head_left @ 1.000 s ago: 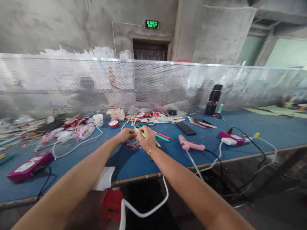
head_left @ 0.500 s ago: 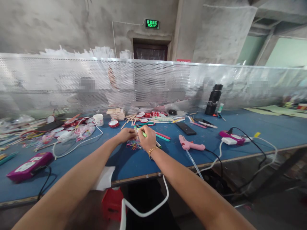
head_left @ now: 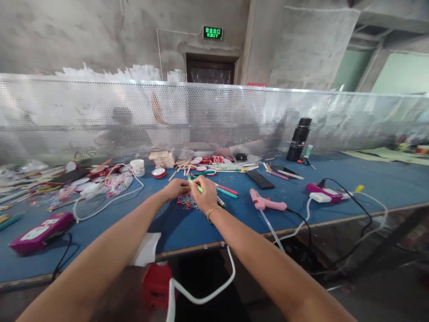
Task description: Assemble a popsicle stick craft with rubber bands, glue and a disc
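Note:
My right hand (head_left: 206, 197) is closed around a light green marker pen (head_left: 200, 188), over the blue table. Right beside it, my left hand (head_left: 177, 189) is pinched shut, and whatever its fingertips hold is hidden. The two hands nearly touch. Under them lies a tangle of thin colourful strands (head_left: 187, 204). A red marker (head_left: 224, 188) and a teal marker (head_left: 228, 193) rest just right of my right hand.
A pink glue gun (head_left: 266, 202) and a black phone (head_left: 259, 180) lie to the right. Purple power strips (head_left: 43, 233) sit at both sides. Behind are a white cup (head_left: 137, 168), wooden sticks (head_left: 182, 168) and a black bottle (head_left: 299, 141) near a perforated metal screen (head_left: 217, 107).
My right hand has shifted very slightly to the left with the green marker pen. My left hand has stayed almost still, and the things on the table have not moved.

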A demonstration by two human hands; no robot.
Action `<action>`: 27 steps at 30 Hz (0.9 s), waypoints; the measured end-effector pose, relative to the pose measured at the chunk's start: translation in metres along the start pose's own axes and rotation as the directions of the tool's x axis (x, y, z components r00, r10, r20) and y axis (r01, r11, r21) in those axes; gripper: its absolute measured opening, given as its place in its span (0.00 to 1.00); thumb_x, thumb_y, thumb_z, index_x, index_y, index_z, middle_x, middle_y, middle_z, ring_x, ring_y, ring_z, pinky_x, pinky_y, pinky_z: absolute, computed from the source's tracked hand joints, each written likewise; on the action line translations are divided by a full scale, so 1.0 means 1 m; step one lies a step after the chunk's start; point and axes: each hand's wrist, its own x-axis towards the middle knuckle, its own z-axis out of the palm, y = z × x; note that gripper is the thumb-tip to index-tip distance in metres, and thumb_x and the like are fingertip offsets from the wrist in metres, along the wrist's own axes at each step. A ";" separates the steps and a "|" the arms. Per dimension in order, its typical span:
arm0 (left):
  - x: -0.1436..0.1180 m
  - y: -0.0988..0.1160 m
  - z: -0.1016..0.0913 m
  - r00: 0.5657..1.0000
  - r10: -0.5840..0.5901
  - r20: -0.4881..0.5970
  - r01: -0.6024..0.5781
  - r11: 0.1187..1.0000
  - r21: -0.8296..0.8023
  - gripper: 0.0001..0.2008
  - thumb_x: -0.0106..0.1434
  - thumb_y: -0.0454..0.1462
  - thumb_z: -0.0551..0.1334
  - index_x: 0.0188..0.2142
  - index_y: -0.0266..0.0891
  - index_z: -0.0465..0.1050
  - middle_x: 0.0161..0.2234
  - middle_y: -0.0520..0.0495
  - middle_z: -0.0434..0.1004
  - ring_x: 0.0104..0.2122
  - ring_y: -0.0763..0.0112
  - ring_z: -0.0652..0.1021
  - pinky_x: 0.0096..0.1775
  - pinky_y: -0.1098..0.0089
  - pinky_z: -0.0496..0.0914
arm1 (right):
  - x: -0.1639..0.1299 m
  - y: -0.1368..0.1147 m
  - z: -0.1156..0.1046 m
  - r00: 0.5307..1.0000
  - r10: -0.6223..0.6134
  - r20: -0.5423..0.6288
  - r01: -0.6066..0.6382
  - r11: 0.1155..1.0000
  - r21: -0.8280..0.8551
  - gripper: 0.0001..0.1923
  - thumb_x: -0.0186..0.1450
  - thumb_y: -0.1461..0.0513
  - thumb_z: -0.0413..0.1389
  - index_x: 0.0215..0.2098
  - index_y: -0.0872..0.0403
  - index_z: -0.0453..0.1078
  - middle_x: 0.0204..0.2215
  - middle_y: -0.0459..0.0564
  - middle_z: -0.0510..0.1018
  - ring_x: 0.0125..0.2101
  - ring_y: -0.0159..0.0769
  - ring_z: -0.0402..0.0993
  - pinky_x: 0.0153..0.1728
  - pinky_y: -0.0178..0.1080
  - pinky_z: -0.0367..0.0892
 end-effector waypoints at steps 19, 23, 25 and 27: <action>0.000 -0.002 -0.001 1.000 0.007 0.002 -0.007 1.000 0.007 0.15 0.51 0.46 0.66 0.22 0.36 0.71 0.19 0.52 0.69 0.21 0.75 0.67 0.25 0.73 0.60 | 0.001 0.002 0.000 0.998 0.050 -0.035 -0.050 0.999 0.003 0.06 0.66 0.62 0.52 0.30 0.51 0.67 0.27 0.45 0.76 0.33 0.36 0.70 0.38 0.36 0.56; 0.000 -0.001 -0.001 1.000 -0.002 -0.003 0.002 1.000 0.003 0.15 0.50 0.46 0.66 0.22 0.36 0.71 0.18 0.54 0.67 0.19 0.76 0.66 0.24 0.73 0.59 | 0.001 0.002 0.000 1.000 0.000 0.008 0.000 1.000 0.019 0.05 0.65 0.63 0.53 0.30 0.51 0.67 0.27 0.44 0.75 0.31 0.35 0.69 0.37 0.36 0.56; 0.000 -0.001 0.000 1.000 -0.006 -0.002 0.006 1.000 0.000 0.14 0.50 0.45 0.66 0.23 0.35 0.71 0.18 0.54 0.67 0.19 0.76 0.66 0.24 0.74 0.59 | 0.001 0.002 0.000 1.000 -0.015 0.021 0.014 1.000 0.023 0.06 0.65 0.62 0.52 0.30 0.51 0.67 0.27 0.44 0.76 0.31 0.35 0.69 0.37 0.36 0.56; 0.000 0.000 0.001 1.000 -0.006 -0.005 0.006 1.000 -0.009 0.14 0.50 0.45 0.66 0.23 0.35 0.71 0.18 0.54 0.67 0.19 0.77 0.65 0.24 0.74 0.59 | 0.001 0.002 0.000 1.000 -0.011 0.023 0.010 1.000 0.013 0.06 0.65 0.62 0.52 0.30 0.51 0.67 0.27 0.44 0.76 0.31 0.35 0.69 0.37 0.36 0.56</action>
